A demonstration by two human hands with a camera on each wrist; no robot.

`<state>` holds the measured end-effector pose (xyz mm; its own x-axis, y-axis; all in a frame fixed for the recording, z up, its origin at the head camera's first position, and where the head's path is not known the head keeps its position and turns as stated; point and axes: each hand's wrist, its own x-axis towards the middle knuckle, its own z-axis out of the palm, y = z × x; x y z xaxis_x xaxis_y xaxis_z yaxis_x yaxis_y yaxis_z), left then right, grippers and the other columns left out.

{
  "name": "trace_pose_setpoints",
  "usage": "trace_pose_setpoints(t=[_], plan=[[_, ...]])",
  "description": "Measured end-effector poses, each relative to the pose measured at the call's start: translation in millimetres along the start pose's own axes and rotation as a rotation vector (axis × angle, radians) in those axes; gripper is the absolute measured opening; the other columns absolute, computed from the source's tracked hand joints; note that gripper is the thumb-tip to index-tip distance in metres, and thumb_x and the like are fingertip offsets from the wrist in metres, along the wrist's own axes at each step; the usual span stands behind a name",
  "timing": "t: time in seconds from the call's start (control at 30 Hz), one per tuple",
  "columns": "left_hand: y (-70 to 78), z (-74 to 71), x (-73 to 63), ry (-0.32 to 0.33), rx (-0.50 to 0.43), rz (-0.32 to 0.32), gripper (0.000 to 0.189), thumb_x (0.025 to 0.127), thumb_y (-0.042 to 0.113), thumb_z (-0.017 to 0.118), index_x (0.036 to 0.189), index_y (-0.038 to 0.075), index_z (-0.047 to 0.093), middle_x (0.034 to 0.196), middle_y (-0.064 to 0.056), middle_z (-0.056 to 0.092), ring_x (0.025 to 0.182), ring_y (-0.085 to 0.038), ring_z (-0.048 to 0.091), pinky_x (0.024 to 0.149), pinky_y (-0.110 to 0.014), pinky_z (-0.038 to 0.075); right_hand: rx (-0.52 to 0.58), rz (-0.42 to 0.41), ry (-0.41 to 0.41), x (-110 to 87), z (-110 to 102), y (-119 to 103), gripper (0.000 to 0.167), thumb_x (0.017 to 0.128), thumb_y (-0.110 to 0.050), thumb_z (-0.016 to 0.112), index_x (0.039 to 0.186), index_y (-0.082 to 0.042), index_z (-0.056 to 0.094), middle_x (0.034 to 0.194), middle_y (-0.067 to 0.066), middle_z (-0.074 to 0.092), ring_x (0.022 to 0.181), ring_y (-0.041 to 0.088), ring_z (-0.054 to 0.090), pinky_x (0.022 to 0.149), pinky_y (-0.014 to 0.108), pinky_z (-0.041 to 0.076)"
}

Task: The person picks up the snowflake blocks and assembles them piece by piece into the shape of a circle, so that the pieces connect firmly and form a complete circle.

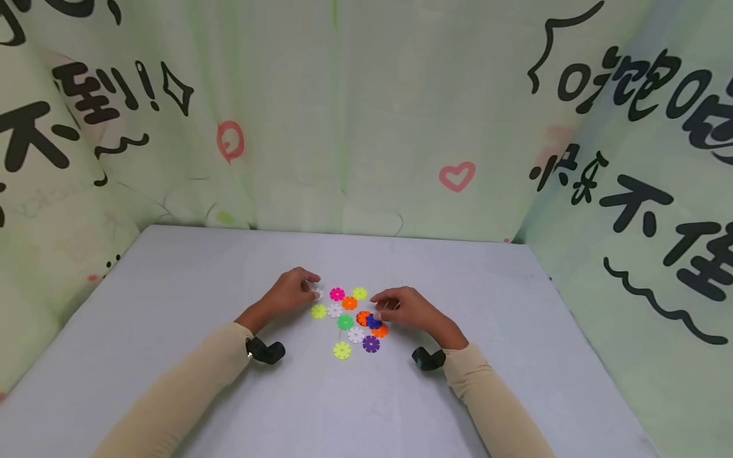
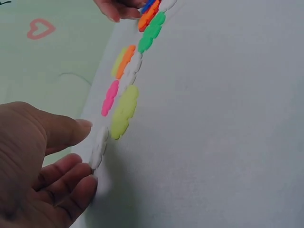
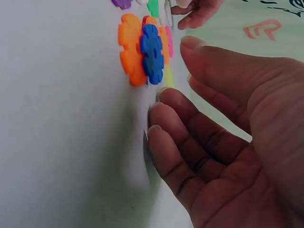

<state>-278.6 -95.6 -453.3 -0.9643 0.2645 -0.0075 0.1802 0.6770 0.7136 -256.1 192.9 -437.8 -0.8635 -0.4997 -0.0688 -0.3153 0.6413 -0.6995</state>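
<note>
The left hand (image 1: 289,291) is released, fingertips right at a white disc (image 2: 99,149); the right hand (image 1: 409,310), also grasping nothing, curves loosely near a blue disc (image 3: 153,53) overlapping an orange disc (image 3: 130,50). Other colourful discs (image 1: 345,322) lie between the hands on a pale table (image 1: 487,280), enclosed by curtains (image 1: 372,127) with black writing.

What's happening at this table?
A person has both hands at a loose cluster of coloured notched discs on the table. The left hand is at a white disc on the cluster's left edge; whether it touches is unclear. The right hand, fingers relaxed, is beside a blue disc that overlaps orange ones.
</note>
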Motion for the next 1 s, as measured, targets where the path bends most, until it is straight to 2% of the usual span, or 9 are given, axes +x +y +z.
trace_pose_setpoints(t=[0.2, 0.33, 0.5, 0.7, 1.0], plan=[[-2.6, 4.7, -3.5, -0.017, 0.036, 0.023, 0.032, 0.084, 0.003, 0.073, 0.115, -0.002, 0.068, 0.095, -0.007, 0.058, 0.085, -0.021, 0.052, 0.074, -0.032, 0.048, -0.015, 0.023, -0.026, -3.1, 7.1, -0.6, 0.03, 0.083, -0.012, 0.077, 0.113, -0.013, 0.071, 0.096, -0.003, 0.062, 0.083, 0.017, 0.054, 0.071, 0.029, 0.049], [-1.6, 6.2, -3.0, -0.036, 0.062, 0.04, 0.033, 0.084, 0.001, 0.072, 0.116, -0.005, 0.067, 0.095, -0.008, 0.056, 0.084, -0.02, 0.052, 0.074, -0.033, 0.047, -0.027, 0.033, -0.026, -5.0, 8.5, -4.5, 0.027, 0.084, -0.008, 0.075, 0.111, -0.013, 0.071, 0.096, -0.003, 0.061, 0.082, 0.017, 0.053, 0.07, 0.031, 0.049], [4.2, 6.6, -3.1, -0.039, 0.083, 0.023, 0.03, 0.084, 0.002, 0.073, 0.113, -0.005, 0.068, 0.093, -0.008, 0.054, 0.086, -0.021, 0.051, 0.076, -0.033, 0.048, -0.042, 0.049, -0.046, -5.3, 6.2, -5.6, 0.023, 0.085, -0.008, 0.074, 0.107, -0.013, 0.072, 0.092, -0.003, 0.06, 0.081, 0.017, 0.053, 0.07, 0.031, 0.048], [4.2, 6.3, -6.4, -0.032, 0.029, 0.002, 0.023, 0.086, 0.003, 0.071, 0.108, 0.002, 0.066, 0.092, -0.006, 0.056, 0.087, -0.023, 0.051, 0.078, -0.035, 0.047, -0.032, 0.029, -0.047, -2.3, 3.8, -4.7, 0.015, 0.085, -0.012, 0.076, 0.098, -0.01, 0.069, 0.084, -0.002, 0.06, 0.079, 0.017, 0.054, 0.072, 0.03, 0.048], [-0.3, 4.1, -11.5, 0.008, -0.057, 0.003, 0.021, 0.088, 0.002, 0.067, 0.109, 0.002, 0.07, 0.092, -0.006, 0.061, 0.085, -0.022, 0.052, 0.074, -0.032, 0.048, -0.033, 0.041, -0.006, 1.2, 5.7, 0.2, 0.005, 0.087, -0.009, 0.072, 0.091, -0.01, 0.068, 0.081, -0.002, 0.061, 0.075, 0.017, 0.054, 0.069, 0.028, 0.05]])
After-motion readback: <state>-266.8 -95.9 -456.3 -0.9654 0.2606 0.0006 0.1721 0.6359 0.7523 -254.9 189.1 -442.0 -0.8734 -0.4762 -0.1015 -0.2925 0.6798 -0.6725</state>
